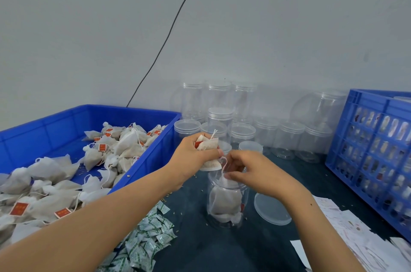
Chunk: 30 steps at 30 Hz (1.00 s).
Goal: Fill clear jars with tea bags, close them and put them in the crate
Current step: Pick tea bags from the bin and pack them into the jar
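Head view: the left hand [191,156] clutches a bunch of tea bags [208,148] above the open jar [226,200] mid-bench, while the right hand [249,171] pinches one bag's string at the mouth. Strings could snag, spilling bags or tipping the light jar.

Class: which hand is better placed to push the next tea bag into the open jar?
Right hand: it's already at the jar mouth. Left hand grips a bunch of tea bags.
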Motion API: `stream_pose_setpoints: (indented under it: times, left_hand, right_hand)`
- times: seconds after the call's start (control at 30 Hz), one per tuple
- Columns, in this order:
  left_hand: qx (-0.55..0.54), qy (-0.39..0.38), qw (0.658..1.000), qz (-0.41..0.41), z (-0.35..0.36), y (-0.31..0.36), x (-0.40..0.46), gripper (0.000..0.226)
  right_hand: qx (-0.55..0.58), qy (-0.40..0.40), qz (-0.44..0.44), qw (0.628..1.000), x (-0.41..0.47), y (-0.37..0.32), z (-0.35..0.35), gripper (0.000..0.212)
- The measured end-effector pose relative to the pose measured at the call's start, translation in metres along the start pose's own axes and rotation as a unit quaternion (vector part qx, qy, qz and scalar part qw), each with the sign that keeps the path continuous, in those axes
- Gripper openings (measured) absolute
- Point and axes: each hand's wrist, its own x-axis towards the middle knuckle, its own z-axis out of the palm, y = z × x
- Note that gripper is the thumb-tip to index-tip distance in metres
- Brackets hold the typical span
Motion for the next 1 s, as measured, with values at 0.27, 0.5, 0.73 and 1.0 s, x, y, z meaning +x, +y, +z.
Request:
stream_pose_setpoints:
  times: [0.27,0.5,0.73,1.0]
  left_hand:
    - [-0.202,-0.037,0.975,-0.086,0.005,0.012,-0.002,0.044]
    - [-0.463,-0.072,0.855,-0.222,0.007,0.025,0.001,0.03]
    - [-0.437,-0.106,0.876,-0.177,0.005,0.022,-0.005,0.028]
    - [-0.396,0.035,0.909,-0.127,0.003,0.017,0.003,0.02]
  right_hand:
    - [-0.168,0.041,-0.015,0.985,0.004,-0.006,0.007,0.023]
    - [0.129,0.149,-0.137,0.971,-0.006,-0.012,-0.008,0.026]
    - [0.038,0.224,-0.117,0.967,0.002,-0.011,0.0,0.026]
    - [0.143,0.206,-0.017,0.968,-0.003,-0.002,-0.014,0.025]
